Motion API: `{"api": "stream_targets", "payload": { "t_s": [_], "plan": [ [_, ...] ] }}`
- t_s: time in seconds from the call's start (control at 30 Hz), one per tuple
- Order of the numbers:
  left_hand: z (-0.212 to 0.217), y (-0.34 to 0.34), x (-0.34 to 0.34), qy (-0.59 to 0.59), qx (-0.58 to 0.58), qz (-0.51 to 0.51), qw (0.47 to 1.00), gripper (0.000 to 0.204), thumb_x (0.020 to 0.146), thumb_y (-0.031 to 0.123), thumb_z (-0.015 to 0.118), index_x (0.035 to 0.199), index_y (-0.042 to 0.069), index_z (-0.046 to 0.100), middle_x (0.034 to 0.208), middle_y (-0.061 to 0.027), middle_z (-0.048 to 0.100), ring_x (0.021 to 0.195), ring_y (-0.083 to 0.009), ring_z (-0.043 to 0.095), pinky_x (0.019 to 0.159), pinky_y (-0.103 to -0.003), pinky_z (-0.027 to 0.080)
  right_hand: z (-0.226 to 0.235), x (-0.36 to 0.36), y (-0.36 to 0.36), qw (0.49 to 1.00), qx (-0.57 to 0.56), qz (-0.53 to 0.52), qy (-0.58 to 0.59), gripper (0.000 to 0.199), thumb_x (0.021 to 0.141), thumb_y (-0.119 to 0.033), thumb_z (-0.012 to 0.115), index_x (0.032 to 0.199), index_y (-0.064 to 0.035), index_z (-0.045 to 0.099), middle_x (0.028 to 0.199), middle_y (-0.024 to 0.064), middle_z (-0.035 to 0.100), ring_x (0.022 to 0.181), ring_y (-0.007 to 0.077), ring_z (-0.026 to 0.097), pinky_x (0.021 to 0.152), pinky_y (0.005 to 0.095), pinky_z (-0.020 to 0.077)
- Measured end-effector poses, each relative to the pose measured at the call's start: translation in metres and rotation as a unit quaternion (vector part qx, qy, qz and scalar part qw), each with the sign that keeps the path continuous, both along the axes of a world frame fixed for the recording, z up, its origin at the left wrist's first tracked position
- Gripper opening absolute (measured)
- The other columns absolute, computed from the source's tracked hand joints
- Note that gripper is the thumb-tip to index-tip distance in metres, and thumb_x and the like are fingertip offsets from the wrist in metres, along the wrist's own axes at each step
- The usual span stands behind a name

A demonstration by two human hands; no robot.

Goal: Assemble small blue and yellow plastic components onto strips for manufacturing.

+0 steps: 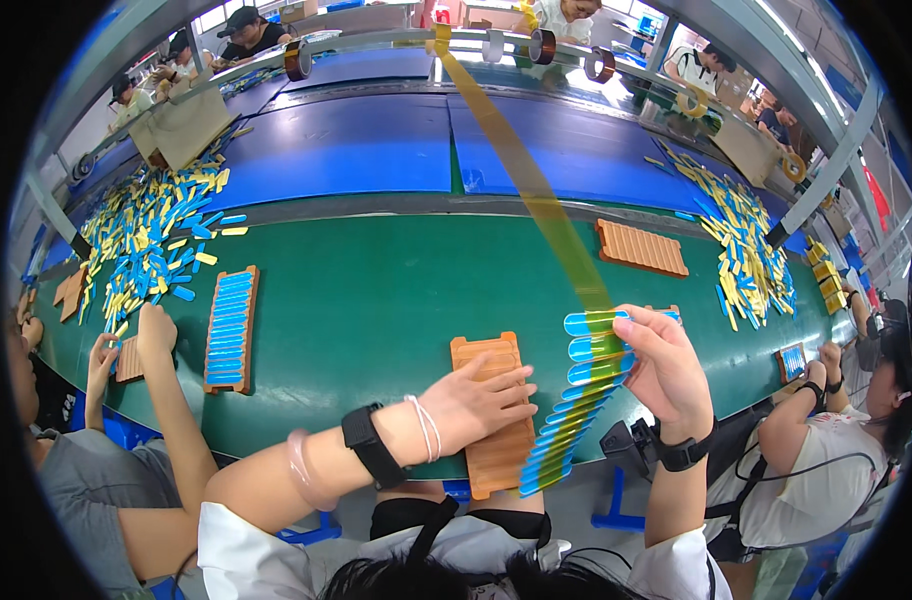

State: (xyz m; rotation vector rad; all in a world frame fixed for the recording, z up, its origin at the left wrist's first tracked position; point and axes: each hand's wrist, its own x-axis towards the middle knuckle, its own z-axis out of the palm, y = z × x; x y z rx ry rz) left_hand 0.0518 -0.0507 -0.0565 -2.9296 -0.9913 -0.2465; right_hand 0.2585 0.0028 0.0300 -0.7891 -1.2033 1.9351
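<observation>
My right hand (669, 368) pinches the upper end of a strip of blue rounded pieces (553, 447), joined side by side by translucent amber tape (521, 165). From there the tape stretches up to the overhead rail. The strip hangs slanting down toward the table's near edge, its lower end slightly blurred. Fingers spread, my left hand (473, 408) lies over a brown grooved wooden block (500, 466) just left of the strip. The hand covers the middle of the block.
Another grooved block (642, 249) lies beyond my right hand. A block filled with blue pieces (231, 330) sits to the left. Heaps of loose blue and yellow pieces (151, 235) flank the green table (356, 290). Co-workers sit on both sides; tape rolls (543, 46) hang overhead.
</observation>
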Motion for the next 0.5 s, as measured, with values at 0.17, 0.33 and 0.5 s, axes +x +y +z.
{"api": "stream_targets", "payload": {
  "t_s": [0.17, 0.33, 0.5],
  "plan": [
    [-0.003, 0.033, -0.040, 0.014, 0.084, 0.120, 0.989, 0.048, 0.058, 0.013, 0.064, 0.104, 0.014, 0.050, 0.099, -0.0019, 0.052, 0.104, -0.0170, 0.048, 0.087, -0.038, 0.037, -0.009, 0.004, 0.001, 0.999, -0.010, 0.030, 0.011, 0.015, 0.085, -0.011, 0.052, 0.093, 0.0016, 0.056, 0.086, 0.0032, 0.060, 0.077, 0.0074, 0.055, 0.069, 0.0215, 0.0441],
    [0.028, 0.090, -0.136, 0.139, -0.101, 0.373, 0.912, 0.078, 0.042, 0.014, 0.078, 0.112, 0.009, 0.045, 0.107, -0.0067, 0.053, 0.106, -0.0229, 0.048, 0.088, -0.039, 0.037, -0.010, -0.008, -0.004, 0.998, -0.005, 0.053, -0.014, 0.017, 0.086, -0.014, 0.052, 0.092, 0.0005, 0.057, 0.086, 0.0021, 0.060, 0.078, 0.0060, 0.054, 0.070, 0.0208, 0.0438],
    [0.019, 0.096, -0.192, 0.177, -0.026, 0.519, 0.836, 0.077, 0.053, 0.021, 0.076, 0.120, 0.008, 0.039, 0.115, -0.0094, 0.047, 0.111, -0.0225, 0.044, 0.090, -0.041, 0.037, -0.016, -0.032, -0.017, 0.996, -0.003, 0.069, -0.052, 0.016, 0.086, -0.019, 0.053, 0.092, -0.0049, 0.054, 0.080, -0.0013, 0.059, 0.070, 0.0019, 0.050, 0.062, 0.0159, 0.0367]
  ]
}}
